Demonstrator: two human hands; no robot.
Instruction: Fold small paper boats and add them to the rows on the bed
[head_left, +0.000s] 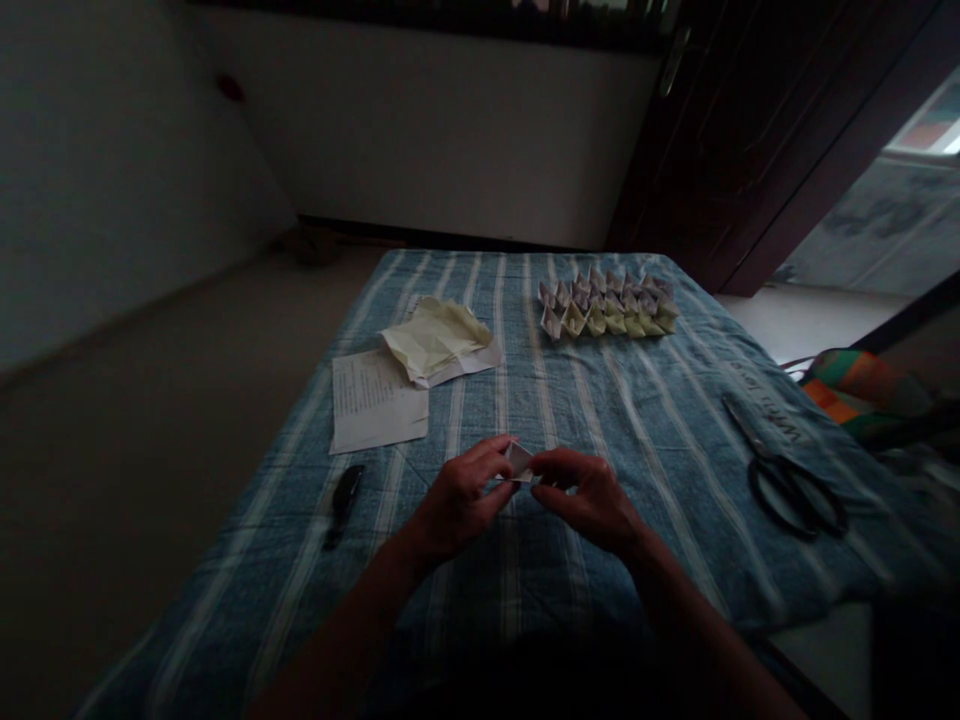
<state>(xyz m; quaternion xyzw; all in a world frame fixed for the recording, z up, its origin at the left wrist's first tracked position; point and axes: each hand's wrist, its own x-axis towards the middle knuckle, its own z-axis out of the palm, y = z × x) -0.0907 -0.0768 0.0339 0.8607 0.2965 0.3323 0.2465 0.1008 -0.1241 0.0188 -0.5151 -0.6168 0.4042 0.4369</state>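
Between my two hands, above the near middle of the cloth-covered table, is a small folded white paper piece (519, 460). My left hand (466, 492) pinches its left side with thumb and fingers. On its right side, the fingertips of my right hand (589, 492) are closed on the edge. The fingers hide part of the folds. At the far right of the table stand several folded paper pieces (607, 305) in close rows, some whitish and some pale yellow.
Left of centre lie crumpled yellowish sheets (439, 338) and a printed paper sheet (379, 402). A black-handled knife-like tool (345, 500) rests near the left edge. Black-handled scissors (784, 475) lie at the right. The blue striped cloth (480, 620) covers the table.
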